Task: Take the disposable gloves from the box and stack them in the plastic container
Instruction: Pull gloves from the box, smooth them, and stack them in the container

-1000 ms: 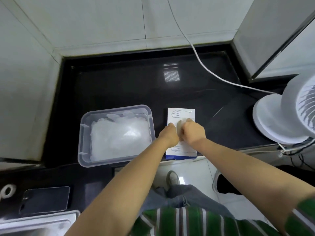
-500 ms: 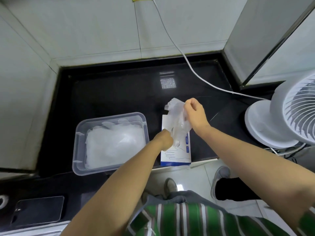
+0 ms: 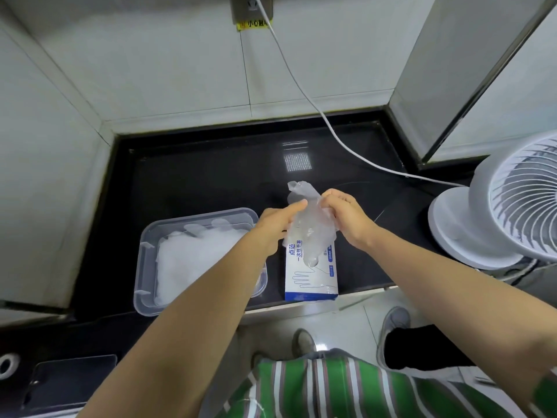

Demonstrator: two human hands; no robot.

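Observation:
A clear disposable glove (image 3: pixel 307 224) hangs above the white and blue glove box (image 3: pixel 310 277), which lies flat on the black counter. My right hand (image 3: pixel 343 217) pinches the glove's upper right edge. My left hand (image 3: pixel 275 223) touches its left side with the fingers nearly straight. Left of the box stands the clear plastic container (image 3: pixel 144 276) with a pile of clear gloves (image 3: pixel 193 260) inside; my left forearm crosses over its right part.
A white fan (image 3: pixel 497 212) stands on the counter at the right, its white cable (image 3: pixel 304 95) running up to a wall socket. White tiled walls enclose the counter's back and left. A dark phone (image 3: pixel 69 378) lies at the lower left.
The glove has come up out of the box. My left hand left the box and rose to the glove's left side. The view tilted upward.

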